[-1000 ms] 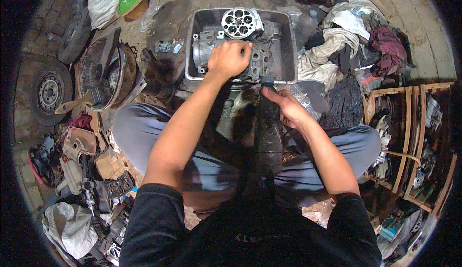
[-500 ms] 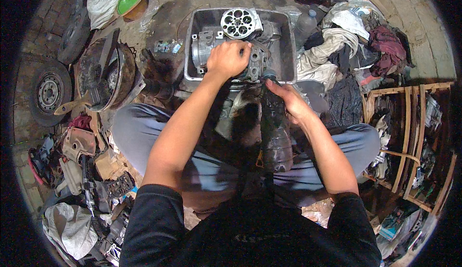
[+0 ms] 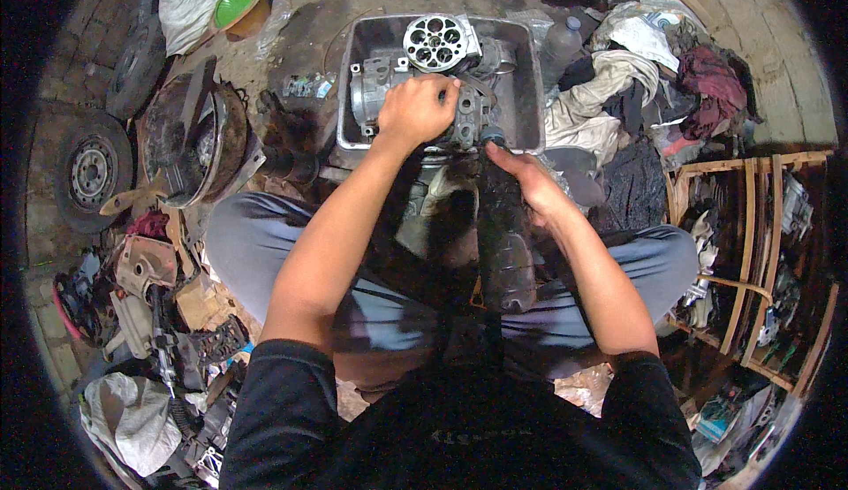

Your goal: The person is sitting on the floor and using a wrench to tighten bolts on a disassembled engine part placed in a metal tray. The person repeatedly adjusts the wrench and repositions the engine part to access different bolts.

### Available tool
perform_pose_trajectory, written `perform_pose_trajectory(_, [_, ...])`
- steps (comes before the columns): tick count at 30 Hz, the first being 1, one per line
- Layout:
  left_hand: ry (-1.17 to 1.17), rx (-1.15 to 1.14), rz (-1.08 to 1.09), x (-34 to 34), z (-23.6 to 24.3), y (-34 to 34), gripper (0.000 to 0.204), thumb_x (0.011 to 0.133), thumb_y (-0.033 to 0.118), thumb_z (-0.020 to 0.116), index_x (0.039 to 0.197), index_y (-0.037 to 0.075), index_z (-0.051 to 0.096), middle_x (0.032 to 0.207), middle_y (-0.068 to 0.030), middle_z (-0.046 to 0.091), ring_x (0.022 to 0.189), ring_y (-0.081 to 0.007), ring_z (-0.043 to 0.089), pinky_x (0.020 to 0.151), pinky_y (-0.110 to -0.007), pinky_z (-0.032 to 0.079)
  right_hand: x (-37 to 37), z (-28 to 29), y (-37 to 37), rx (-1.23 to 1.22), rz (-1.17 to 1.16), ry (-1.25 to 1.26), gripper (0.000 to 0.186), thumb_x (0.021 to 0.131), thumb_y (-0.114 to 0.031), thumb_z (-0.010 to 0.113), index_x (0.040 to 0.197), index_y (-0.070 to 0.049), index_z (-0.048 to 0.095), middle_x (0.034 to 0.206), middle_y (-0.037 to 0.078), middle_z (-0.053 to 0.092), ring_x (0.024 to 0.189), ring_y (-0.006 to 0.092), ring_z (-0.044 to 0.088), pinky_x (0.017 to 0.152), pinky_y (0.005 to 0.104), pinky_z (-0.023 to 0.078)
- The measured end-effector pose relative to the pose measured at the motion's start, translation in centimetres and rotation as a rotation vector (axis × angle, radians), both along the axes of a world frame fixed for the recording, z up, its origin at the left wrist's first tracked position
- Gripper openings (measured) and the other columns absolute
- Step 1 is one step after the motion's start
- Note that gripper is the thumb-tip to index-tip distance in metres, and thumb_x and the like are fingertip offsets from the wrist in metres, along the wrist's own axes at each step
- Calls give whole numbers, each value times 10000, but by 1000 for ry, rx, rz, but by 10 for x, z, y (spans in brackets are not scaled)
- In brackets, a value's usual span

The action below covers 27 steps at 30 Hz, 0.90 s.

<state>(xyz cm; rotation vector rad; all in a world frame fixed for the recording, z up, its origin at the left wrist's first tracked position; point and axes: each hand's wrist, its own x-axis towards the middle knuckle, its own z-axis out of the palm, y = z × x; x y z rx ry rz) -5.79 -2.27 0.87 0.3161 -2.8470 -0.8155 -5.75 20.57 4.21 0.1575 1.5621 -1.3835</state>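
Note:
My left hand [image 3: 417,112] is closed, knuckles up, over a grey metal machine housing [image 3: 374,83] in a plastic tub [image 3: 530,123]; its fingertips are hidden. Just right of it, a metal block with several round holes [image 3: 473,108] rises near the tub's near edge. Beyond my hand lies a round silver cylinder block [image 3: 436,43] with several bores. My right hand [image 3: 533,177] grips the upper part of a dark, see-through plastic bottle [image 3: 515,269], thumb stretched toward its bluish-grey cap [image 3: 493,136]. The bottle's cap end is at the tub's near rim, its ribbed body toward me.
On the left are a wheel [image 3: 91,172], a round metal drum [image 3: 225,128] and a paintbrush [image 3: 146,191]. Rags [image 3: 587,106] and a clear bottle [image 3: 564,41] lie right of the tub. A wooden rack [image 3: 749,251] stands at the right. Scattered parts fill the lower left.
Both hands stay nearly in place. The bottle in my right hand looks darker, and the cylinder block has shifted very slightly left.

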Motion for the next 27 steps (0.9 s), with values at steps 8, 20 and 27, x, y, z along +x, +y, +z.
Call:
perform_pose_trajectory(8, [-42,8,-4,-2,3,2,339,1012,402,563,1099,173,796,1151,-107,760,1053,-381,716,938,-503,561,-44,25,40,192,-172,756,863,839,-661,761,1110,154,682,1042,218,725,966,278,679,917,397,516])
perform_pose_trajectory(20, [10,-11,-16,-2,-4,-1,325,1011,373,562,1088,155,790,1133,-127,761,1040,-390,715,921,-506,563,-88,-4,17,234,-642,1204,495,855,-361,873,1064,65,729,1009,152,765,935,238,693,885,381,529])
perform_pose_trajectory(27, [45,-2,-19,-1,-4,-2,342,1012,377,558,1060,131,792,1106,-134,762,1004,-400,719,895,-508,569,-90,-60,-3,437,-350,1333,621,757,-413,906,1041,101,704,985,274,729,964,432,712,878,470,542])
